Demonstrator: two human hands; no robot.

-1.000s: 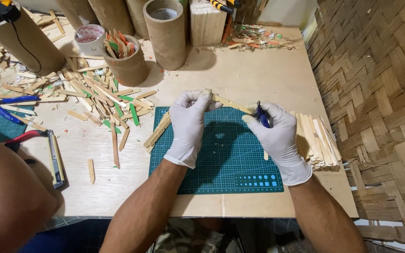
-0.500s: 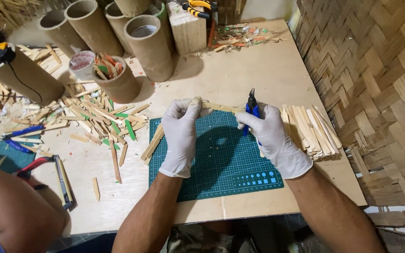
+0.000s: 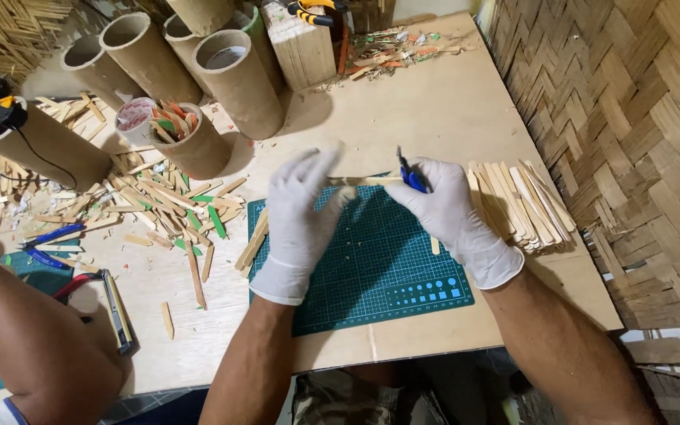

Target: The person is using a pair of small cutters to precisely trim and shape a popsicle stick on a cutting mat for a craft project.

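A thin wooden stick (image 3: 364, 181) is held level above the far edge of the green cutting mat (image 3: 371, 267), its long axis running left to right between both gloved hands. Its left end is pinched by the fingers of the left hand (image 3: 299, 216), which looks blurred; its right end is met by the right hand (image 3: 446, 208), clenched around a blue-handled cutter (image 3: 409, 175) whose tip points up and away. Both forearms reach in from the near edge of the table (image 3: 434, 102).
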